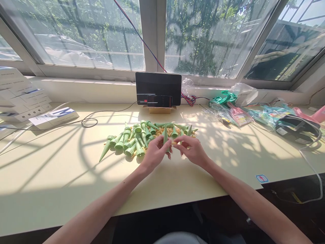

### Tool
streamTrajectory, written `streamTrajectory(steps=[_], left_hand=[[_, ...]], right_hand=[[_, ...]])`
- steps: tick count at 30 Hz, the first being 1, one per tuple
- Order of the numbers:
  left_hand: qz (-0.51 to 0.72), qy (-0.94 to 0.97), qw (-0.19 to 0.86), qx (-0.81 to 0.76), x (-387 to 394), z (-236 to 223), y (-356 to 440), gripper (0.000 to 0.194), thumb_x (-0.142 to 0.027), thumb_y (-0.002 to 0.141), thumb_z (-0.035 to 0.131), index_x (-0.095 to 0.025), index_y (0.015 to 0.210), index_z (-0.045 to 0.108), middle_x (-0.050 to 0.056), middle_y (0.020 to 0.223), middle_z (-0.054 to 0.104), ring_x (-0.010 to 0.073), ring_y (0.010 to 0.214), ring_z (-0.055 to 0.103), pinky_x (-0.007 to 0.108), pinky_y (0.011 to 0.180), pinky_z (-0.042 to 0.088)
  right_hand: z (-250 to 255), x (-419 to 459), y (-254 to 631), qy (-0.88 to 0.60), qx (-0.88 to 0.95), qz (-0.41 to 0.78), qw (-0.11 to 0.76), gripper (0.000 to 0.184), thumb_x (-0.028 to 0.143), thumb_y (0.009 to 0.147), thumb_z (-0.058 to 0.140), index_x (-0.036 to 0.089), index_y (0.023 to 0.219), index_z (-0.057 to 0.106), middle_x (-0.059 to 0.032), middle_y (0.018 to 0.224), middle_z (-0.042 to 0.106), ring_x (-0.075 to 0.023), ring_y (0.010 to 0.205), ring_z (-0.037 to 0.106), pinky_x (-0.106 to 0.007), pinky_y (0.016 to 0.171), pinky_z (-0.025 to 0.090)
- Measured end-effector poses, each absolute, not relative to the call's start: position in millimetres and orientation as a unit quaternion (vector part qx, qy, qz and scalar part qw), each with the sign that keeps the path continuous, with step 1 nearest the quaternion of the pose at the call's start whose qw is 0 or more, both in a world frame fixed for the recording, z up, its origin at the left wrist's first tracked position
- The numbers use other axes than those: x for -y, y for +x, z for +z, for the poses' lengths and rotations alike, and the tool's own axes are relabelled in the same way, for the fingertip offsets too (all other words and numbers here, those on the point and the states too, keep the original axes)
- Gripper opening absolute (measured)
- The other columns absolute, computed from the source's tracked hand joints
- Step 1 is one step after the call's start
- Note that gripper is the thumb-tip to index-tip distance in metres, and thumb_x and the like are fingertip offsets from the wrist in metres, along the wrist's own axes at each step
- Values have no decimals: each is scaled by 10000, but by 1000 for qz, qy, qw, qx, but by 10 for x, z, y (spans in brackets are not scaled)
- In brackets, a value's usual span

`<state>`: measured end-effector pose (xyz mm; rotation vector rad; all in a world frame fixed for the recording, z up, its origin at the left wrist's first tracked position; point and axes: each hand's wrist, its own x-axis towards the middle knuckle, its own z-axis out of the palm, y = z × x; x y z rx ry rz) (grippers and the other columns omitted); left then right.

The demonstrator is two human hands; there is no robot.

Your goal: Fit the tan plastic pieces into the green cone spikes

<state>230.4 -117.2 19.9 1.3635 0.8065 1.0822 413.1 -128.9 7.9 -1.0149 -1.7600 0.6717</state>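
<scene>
My left hand [155, 153] is closed around a green plastic cone-shaped spike [165, 134], its pointed end up. My right hand [194, 151] pinches a small tan piece [174, 142] against or very near the side of that spike; whether they touch I cannot tell. Beyond both hands lies a heap of small tan pieces [157, 131]. Several more green spikes [139, 146] are piled to the left of my left hand, many with their wide capped ends toward me. A few others lie behind my right hand, partly hidden by it.
A black tablet [158, 84] with a phone [159, 101] before it stands at the windowsill. White boxes [53, 117] and a loose cable [88, 122] are on the left. Plastic bags [238, 115] and a black device [294, 130] lie on the right of the table [76, 189].
</scene>
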Motion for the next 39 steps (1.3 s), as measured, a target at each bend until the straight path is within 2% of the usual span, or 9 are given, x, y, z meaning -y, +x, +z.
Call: streamTrajectory(steps=[13, 30, 39], left_hand=[[466, 575, 580, -339, 1171, 193, 2315, 232, -361, 839, 729, -153, 875, 633, 9, 728, 593, 139, 638, 585, 270, 499, 556], [468, 580, 575, -337, 1150, 134, 2297, 274, -422, 867, 701, -156, 882, 637, 9, 720, 600, 141, 645, 596, 275, 514, 559], [465, 602, 551, -343, 1168, 160, 2299, 272, -426, 887, 675, -157, 880, 632, -1, 683, 596, 132, 606, 587, 276, 518, 558]], right_hand=[[57, 1274, 4133, -415, 728, 284, 467, 251, 427, 929, 646, 180, 965, 671, -49, 887, 710, -93, 468, 582, -254, 468, 503], [58, 1275, 4118, -419, 735, 268, 461, 258, 434, 943, 623, 178, 961, 657, -43, 831, 692, -91, 472, 543, -252, 477, 462], [78, 1277, 4104, -426, 747, 245, 448, 244, 410, 968, 584, 183, 899, 643, -9, 680, 643, -99, 476, 506, -244, 487, 417]])
